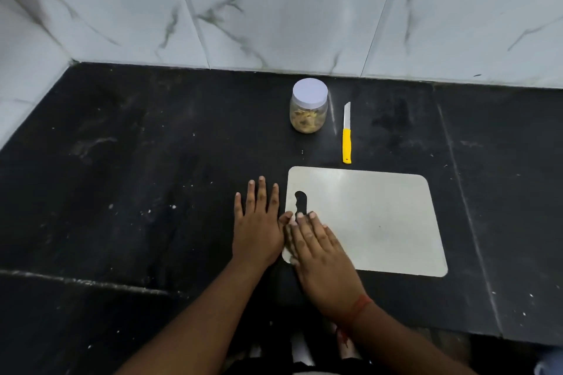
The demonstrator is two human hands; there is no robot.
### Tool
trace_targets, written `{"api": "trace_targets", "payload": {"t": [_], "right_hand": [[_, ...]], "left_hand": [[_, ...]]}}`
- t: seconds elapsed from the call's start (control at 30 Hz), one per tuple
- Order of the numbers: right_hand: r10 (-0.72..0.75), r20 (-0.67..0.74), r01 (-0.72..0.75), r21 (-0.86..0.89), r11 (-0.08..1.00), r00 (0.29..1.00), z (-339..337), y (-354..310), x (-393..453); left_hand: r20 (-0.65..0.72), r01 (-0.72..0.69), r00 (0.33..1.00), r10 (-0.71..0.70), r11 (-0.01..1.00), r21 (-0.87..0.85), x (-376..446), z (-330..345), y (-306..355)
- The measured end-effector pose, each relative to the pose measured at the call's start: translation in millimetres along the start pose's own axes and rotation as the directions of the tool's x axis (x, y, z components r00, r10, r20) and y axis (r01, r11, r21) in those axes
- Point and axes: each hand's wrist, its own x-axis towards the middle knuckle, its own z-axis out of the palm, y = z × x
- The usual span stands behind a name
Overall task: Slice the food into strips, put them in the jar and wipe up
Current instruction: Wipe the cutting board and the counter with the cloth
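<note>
a: why is the jar (pixel 309 106) pushed back near the marble-patterned wall tiles (pixel 274 9)?

b: looks done with. the white lid (pixel 310 92) is on, pale yellowish strips of food show through the clear side, and it stands well away from the working spot. the yellow-handled knife (pixel 347 134) lies just beside it on the right, blade pointing at the wall, handle end close to the far edge of the cutting board (pixel 380 222).

a: and the hands?

b: both flat, fingers straight, nothing held. the left hand (pixel 259 222) presses palm-down on the black countertop (pixel 122 176), just left of the board. the right hand (pixel 316 250) rests on the board's near-left corner, fingertips by the handle slot.

a: so what's left?

b: i'd judge slicing and filling are over; the board is bare. pale crumbs still speckle the counter, though, and i see no cloth, so wiping may not be finished. the flat hands read as a resting pose or steadying the board.
</note>
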Motion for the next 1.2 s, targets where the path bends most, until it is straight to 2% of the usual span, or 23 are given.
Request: {"api": "trace_targets", "payload": {"t": [0.03,0.07,0.17,0.2,0.23,0.33,0.37,0.47,0.5,0.53,0.6,0.63,0.67,0.73,0.77,0.8,0.9,1.03,1.1,1.13,1.2], "right_hand": [[-0.049,0.000,0.049,-0.017,0.999,0.999,-1,4,-1],[-0.031,0.001,0.031,-0.026,0.999,1.000,-4,11,0],[0.270,-0.033,-0.270,0.014,0.963,0.962,-9,22,-1],[0.307,-0.040,-0.307,0.023,0.952,0.951,-8,15,-3],[0.271,-0.036,-0.271,0.014,0.963,0.962,-5,4,-5],[-0.002,0.001,0.002,-0.044,0.999,1.000,0,-8,-14],[-0.005,0.006,0.006,-0.055,0.998,1.000,-2,1,-12],[0.276,-0.021,-0.276,-0.016,0.961,0.961,-6,13,-11],[0.315,-0.024,-0.315,0.005,0.949,0.949,-5,8,-11],[0.279,-0.018,-0.278,0.011,0.960,0.960,-3,0,-12],[0.083,0.008,-0.083,-0.016,0.996,0.997,1,-7,-16],[0.037,0.020,-0.036,-0.033,0.999,0.999,0,0,-17],[0.079,0.024,-0.079,-0.035,0.996,0.997,-3,10,-15],[0.318,-0.003,-0.318,0.001,0.948,0.948,-10,29,-11],[0.394,-0.016,-0.393,0.013,0.919,0.919,-11,34,-12],[0.392,-0.025,-0.392,0.008,0.920,0.920,-11,35,-14],[0.231,-0.019,-0.231,-0.007,0.973,0.973,-9,37,-21],[0.238,0.002,-0.238,0.002,0.971,0.971,-10,41,-21],[0.164,-0.001,-0.164,-0.021,0.986,0.986,-11,47,-22],[0.159,0.003,-0.159,-0.021,0.987,0.987,-12,56,-23],[0.314,-0.017,-0.313,0.024,0.949,0.949,-16,71,-22]], "left_hand": [[-0.001,-0.006,1.000,0.006,1.000,-0.002,0,0,0],[-0.003,-0.010,1.000,0.010,1.000,-0.005,0,1,-1],[-0.010,-0.024,1.000,0.024,1.000,-0.003,-1,0,-1],[-0.007,-0.028,1.000,0.028,1.000,-0.006,0,0,-1],[-0.006,-0.029,1.000,0.029,0.999,-0.013,0,0,-1],[-0.014,-0.035,0.999,0.035,0.999,-0.006,0,0,-3],[-0.015,-0.035,0.999,0.035,0.999,-0.004,0,0,-3],[-0.016,-0.033,0.999,0.033,0.999,-0.003,0,1,-2],[-0.017,-0.030,0.999,0.030,1.000,-0.003,1,0,-1],[-0.020,-0.030,0.999,0.030,1.000,-0.005,0,0,-2],[-0.025,-0.033,0.999,0.033,0.999,-0.007,0,0,-2],[-0.027,-0.034,0.999,0.034,0.999,-0.007,0,0,-2],[-0.030,-0.033,0.999,0.033,0.999,-0.006,0,0,-2],[-0.041,-0.028,0.999,0.028,1.000,0.000,0,1,-1],[-0.041,-0.025,0.999,0.025,1.000,0.003,0,1,-1],[-0.042,-0.023,0.999,0.023,1.000,0.005,0,1,-1],[-0.058,-0.023,0.998,0.023,1.000,0.003,0,-2,4],[-0.038,-0.124,0.992,0.123,0.992,-0.020,-5,-1,31],[-0.019,-0.117,0.993,0.116,0.993,-0.020,-5,2,36],[-0.010,-0.107,0.994,0.106,0.994,-0.017,-5,3,36],[0.000,-0.111,0.994,0.111,0.994,-0.002,-5,4,35]]}}
